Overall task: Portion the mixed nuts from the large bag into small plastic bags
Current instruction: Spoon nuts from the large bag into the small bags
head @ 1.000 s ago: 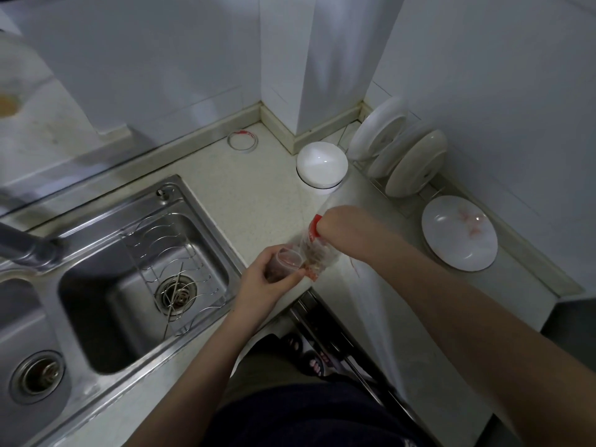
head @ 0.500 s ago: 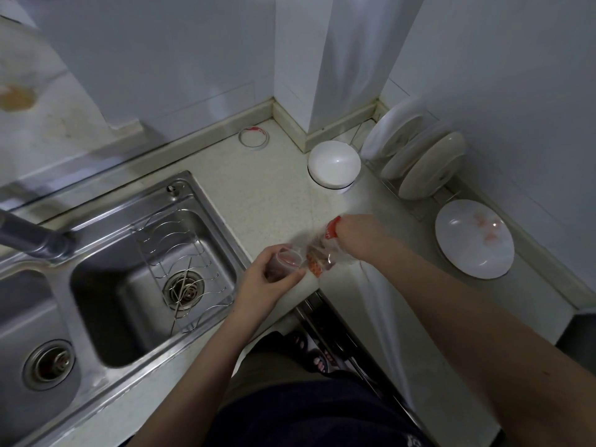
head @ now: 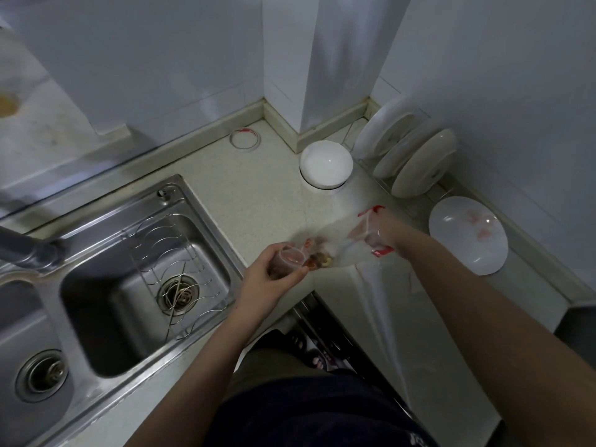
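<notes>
Gripping a small clear container [head: 289, 261] in curled fingers, the left hand [head: 269, 280] holds it at the front edge of the pale speckled counter [head: 258, 195], right beside the low end of the large clear bag [head: 348, 253], where the mixed nuts [head: 317, 261] lie gathered. The right hand [head: 385, 232] clutches the bag's red-printed end further right. Around them are a double steel sink [head: 106, 259] with a wire rack [head: 167, 240], an upturned white bowl [head: 325, 164], a tape ring [head: 245, 140], plates on edge [head: 416, 156], a flat plate [head: 467, 240] and white tiled walls [head: 161, 59].
</notes>
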`<state>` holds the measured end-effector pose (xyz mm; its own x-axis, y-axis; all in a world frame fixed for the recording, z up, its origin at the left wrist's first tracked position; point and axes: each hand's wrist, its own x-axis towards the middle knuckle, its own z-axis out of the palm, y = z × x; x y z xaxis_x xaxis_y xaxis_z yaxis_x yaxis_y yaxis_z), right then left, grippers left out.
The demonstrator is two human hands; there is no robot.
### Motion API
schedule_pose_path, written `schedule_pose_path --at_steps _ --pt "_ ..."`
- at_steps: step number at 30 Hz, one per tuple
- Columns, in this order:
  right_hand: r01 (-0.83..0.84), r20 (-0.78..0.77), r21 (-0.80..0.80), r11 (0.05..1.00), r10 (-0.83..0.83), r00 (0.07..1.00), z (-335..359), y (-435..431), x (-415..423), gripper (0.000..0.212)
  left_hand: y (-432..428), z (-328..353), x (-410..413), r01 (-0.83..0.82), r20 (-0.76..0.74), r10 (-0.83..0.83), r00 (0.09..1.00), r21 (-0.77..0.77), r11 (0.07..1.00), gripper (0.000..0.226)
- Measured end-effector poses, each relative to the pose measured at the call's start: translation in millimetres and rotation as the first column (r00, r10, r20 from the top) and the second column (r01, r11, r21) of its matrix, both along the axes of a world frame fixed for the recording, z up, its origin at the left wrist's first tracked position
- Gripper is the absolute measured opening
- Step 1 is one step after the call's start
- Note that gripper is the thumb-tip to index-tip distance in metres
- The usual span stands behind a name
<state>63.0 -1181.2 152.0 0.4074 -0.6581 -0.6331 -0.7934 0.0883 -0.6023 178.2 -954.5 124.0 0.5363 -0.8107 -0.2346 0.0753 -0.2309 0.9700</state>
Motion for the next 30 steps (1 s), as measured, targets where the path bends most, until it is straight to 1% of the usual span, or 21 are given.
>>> schedule_pose_path --at_steps 2,3,7,10,12,15,18,20,23,27,30 --pt "0.124 0.017 0.062 0.99 -0.125 0.992 2.9 -1.5 -8.6 0.02 -1.5 -1.1 -0.3 0.011 -0.003 -0.011 1.0 -0.004 1.0 0.04" --pt "0.141 0.01 0.094 0.986 -0.143 0.99 4.1 -1.5 -12.8 0.019 -2.2 -1.9 -0.6 0.016 -0.006 -0.016 1.0 -0.007 1.0 0.04" --pt "0.136 -0.02 0.107 0.985 -0.135 0.991 11.6 -4.2 -19.6 0.021 -5.5 -3.9 -4.4 0.02 -0.026 -0.021 0.999 -0.007 1.0 0.038" --pt "0.098 -0.053 0.01 0.995 -0.097 0.994 16.7 -2.8 -20.2 0.014 -7.8 -5.6 -7.3 0.03 -0.035 -0.03 0.999 -0.002 1.0 0.037" --pt "0.079 -0.042 -0.056 0.995 -0.081 0.996 18.0 -3.2 -18.6 0.022 -8.5 -5.9 -8.9 0.042 -0.032 -0.042 0.999 -0.001 0.999 0.037" --pt "0.221 0.067 -0.035 0.975 -0.218 0.974 20.0 -4.7 -15.2 0.022 -9.2 -5.6 -10.7 0.047 -0.021 -0.047 0.999 -0.002 0.999 0.037" --pt "0.3 0.083 0.006 0.954 -0.3 0.95 25.9 -2.6 -12.4 0.014 -8.6 -6.3 -10.9 0.041 -0.009 -0.041 0.999 -0.006 0.999 0.039" --pt "0.279 0.063 0.023 0.96 -0.28 0.958 31.5 -0.8 -11.5 0.014 -6.9 -6.3 -10.7 0.045 0.011 -0.045 0.999 -0.009 0.999 0.04" --pt "0.231 0.022 0.02 0.973 -0.231 0.973 40.6 1.6 -11.3 0.019 -4.6 -6.6 -10.5 0.037 0.018 -0.037 0.999 -0.013 0.999 0.04" --pt "0.21 0.005 0.064 0.976 -0.211 0.978 50.7 2.8 -10.3 0.005 -2.5 -6.1 -12.5 0.035 0.039 -0.035 0.999 -0.014 0.999 0.038" --pt "0.193 0.024 0.05 0.98 -0.194 0.981 53.2 1.4 -13.4 0.013 -1.3 -6.3 -13.7 0.026 0.046 -0.026 0.999 -0.017 1.0 0.039"
